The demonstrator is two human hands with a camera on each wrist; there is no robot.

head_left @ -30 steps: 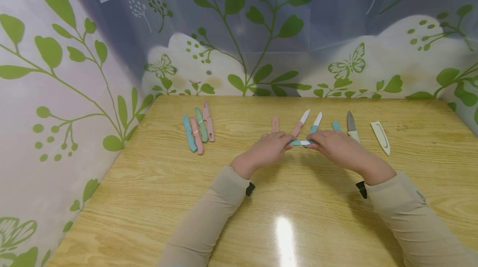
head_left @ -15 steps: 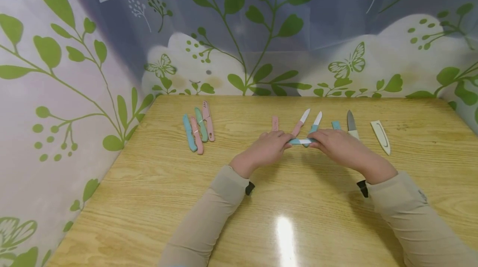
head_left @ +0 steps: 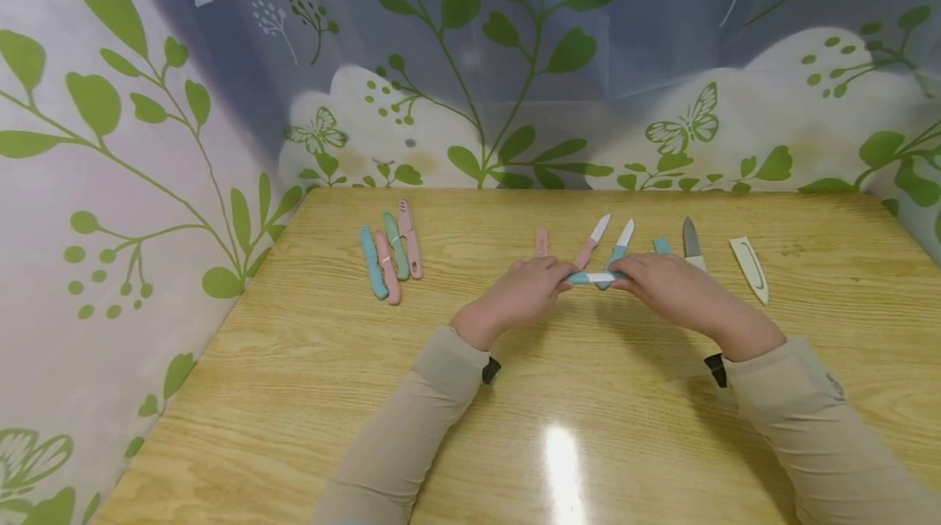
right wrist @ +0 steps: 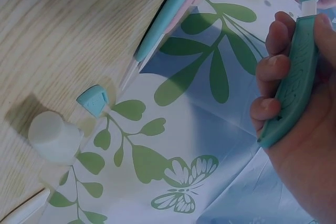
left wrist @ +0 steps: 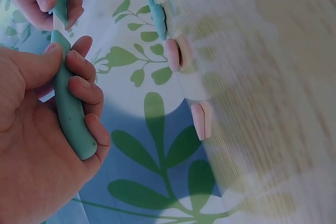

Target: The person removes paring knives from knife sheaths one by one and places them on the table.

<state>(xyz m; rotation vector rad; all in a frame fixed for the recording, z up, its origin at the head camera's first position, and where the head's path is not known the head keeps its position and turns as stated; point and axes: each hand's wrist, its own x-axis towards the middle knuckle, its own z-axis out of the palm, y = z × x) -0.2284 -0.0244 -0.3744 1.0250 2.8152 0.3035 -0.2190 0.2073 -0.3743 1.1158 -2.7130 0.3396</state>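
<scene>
My left hand (head_left: pixel 518 296) grips the curved teal handle (left wrist: pixel 76 114) of a knife, its fingers wrapped round it in the left wrist view. The right hand (head_left: pixel 680 292) curls round a teal sheath (right wrist: pixel 295 85) with a raised pattern. Between the two hands a short stretch of white blade (head_left: pixel 599 278) shows; the rest of the blade is hidden. The knife lies crosswise, above the table. Just behind it are a bare pink-handled knife (head_left: pixel 586 252) and a bare teal-handled knife (head_left: pixel 619 250), the latter's handle partly covered in the head view.
Several sheathed or folded-looking knives, including a blue one (head_left: pixel 372 262), lie at the table's left. A pink sheath (head_left: pixel 541 242) is behind my left hand. Behind and right of my right hand are a teal sheath (head_left: pixel 662 246), a grey-bladed knife (head_left: pixel 691 238) and a cream sheath (head_left: pixel 750 269).
Both hands and the held knife have shifted very slightly toward the back of the table. Both grips stay the same, and the things on the table have not moved.
</scene>
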